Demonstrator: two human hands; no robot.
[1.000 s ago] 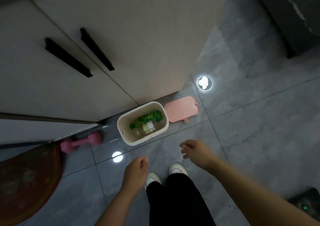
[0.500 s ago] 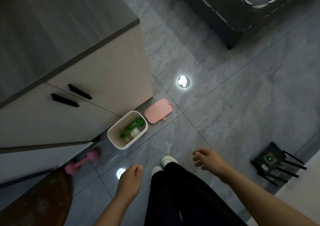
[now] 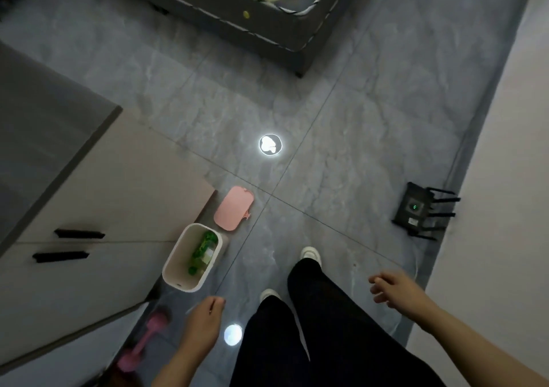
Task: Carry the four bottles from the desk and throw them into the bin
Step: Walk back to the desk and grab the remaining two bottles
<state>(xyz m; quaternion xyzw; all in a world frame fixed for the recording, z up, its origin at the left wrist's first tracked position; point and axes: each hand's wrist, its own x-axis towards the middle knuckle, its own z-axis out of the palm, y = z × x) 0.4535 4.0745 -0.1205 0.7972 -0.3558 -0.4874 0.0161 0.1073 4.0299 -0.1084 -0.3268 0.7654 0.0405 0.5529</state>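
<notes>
A white open bin (image 3: pixel 178 271) stands on the grey tiled floor beside a cabinet, with green bottles (image 3: pixel 203 250) lying inside it. Its pink lid (image 3: pixel 233 208) lies flat on the floor just beyond. My left hand (image 3: pixel 205 322) hangs low, below the bin, fingers loosely curled and holding nothing. My right hand (image 3: pixel 395 290) is out to the right of my legs, fingers apart and empty. No desk is in view.
A beige cabinet (image 3: pixel 98 208) with black handles fills the left. A pink dumbbell (image 3: pixel 142 342) lies by its base. A black router (image 3: pixel 416 211) sits by the right wall. A dark bed frame (image 3: pixel 237 21) crosses the top. My feet stand right of the bin.
The view has swung right and away from the bin, which now sits lower left. Both empty hands have spread apart, the right one moving out to the right.
</notes>
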